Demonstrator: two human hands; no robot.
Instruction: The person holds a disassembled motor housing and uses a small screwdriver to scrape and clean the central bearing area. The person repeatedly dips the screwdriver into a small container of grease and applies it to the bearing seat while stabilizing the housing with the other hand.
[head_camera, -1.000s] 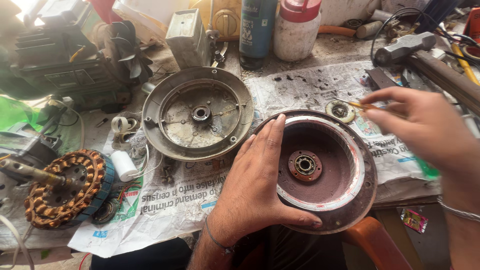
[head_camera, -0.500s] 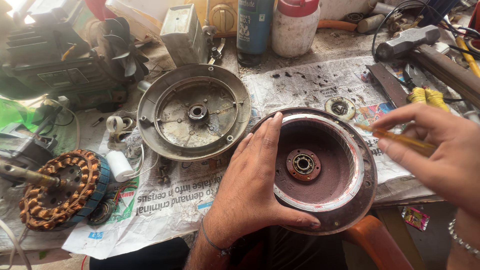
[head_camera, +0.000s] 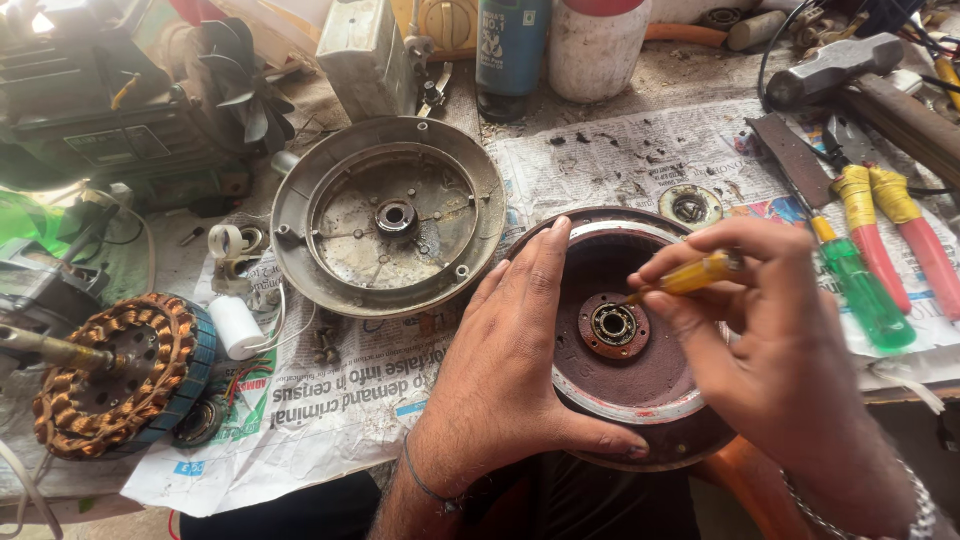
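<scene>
— While the right hand (head_camera: 790, 370) pinches a yellow-handled tool (head_camera: 700, 272) in a closed grip, where does it point?

— Toward the bearing (head_camera: 613, 324) at the centre of the reddish motor cover (head_camera: 640, 390). The left hand (head_camera: 510, 380) lies spread flat on the cover's left rim, fingers apart, clamped on nothing.

— How would the cover handle?

— Probably heavy, stiff cast metal, greasy; it's best held by the outer rim. It overhangs the tabletop (head_camera: 690, 70) edge, on newspaper (head_camera: 330, 400), beside a grey housing (head_camera: 388, 215).
</scene>
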